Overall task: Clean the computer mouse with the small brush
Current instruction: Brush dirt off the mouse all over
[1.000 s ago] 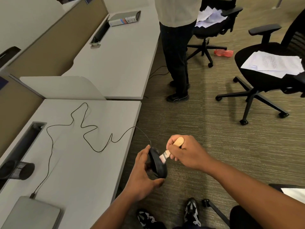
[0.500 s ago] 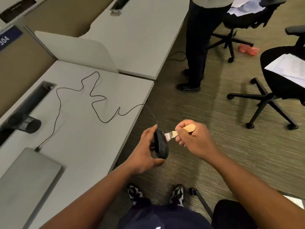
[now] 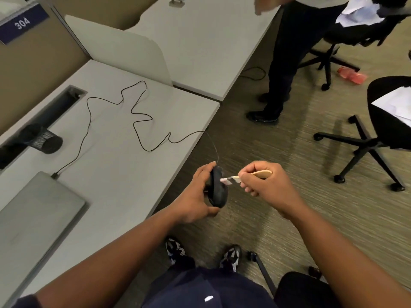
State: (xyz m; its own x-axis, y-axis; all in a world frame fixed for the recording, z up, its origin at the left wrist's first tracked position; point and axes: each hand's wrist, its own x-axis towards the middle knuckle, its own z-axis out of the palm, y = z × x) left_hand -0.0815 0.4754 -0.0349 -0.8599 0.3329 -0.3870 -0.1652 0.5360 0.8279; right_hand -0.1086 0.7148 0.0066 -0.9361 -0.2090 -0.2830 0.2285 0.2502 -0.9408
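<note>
Head view
Left hand: the left hand is curled round the black computer mouse, fingers behind it and thumb under its lower end, holding it on edge in the air just off the corner of the desk.
Right hand: the right hand is closed round the wooden handle of the small brush, the handle's end sticking out past the knuckles.
Brush and mouse: the pale bristles point toward the left hand and touch the upper part of the mouse's near face.
Cable: the mouse cable rises from the top of the mouse, passes over the desk edge beyond the left hand and snakes across the desk to a closed laptop, which lies well to the left of the left hand.
Left of the hands: a black mesh cup lies on its side beyond the laptop.
Beyond the hands: a standing person's dark trousers and shoes.
Right of the right hand: an office chair with papers on its seat.
</note>
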